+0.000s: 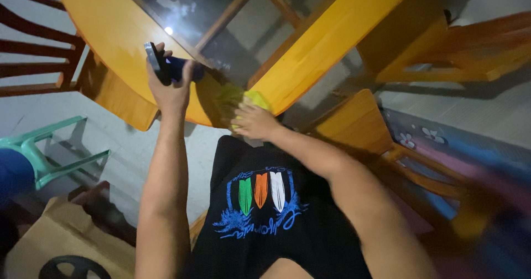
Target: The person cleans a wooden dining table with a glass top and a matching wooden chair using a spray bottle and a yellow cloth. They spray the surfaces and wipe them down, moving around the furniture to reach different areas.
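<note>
My left hand (168, 88) is raised over the near edge of a round wooden table (110, 30) and grips a dark blue spray bottle (166, 66) by its black trigger head. My right hand (254, 121) presses a yellow-green cloth (243, 99) flat against the table's rim, fingers spread over it. The table has a yellow-orange wooden frame and a dark glass top (221, 13) that reflects a ceiling light. My black printed shirt fills the lower middle of the view.
A dark wooden chair (33, 52) stands at the far left and an orange wooden chair (459, 52) at the right. A second wooden chair (359, 124) sits close to my right arm. A green plastic chair (50, 146) and a cardboard box (55, 235) lie lower left.
</note>
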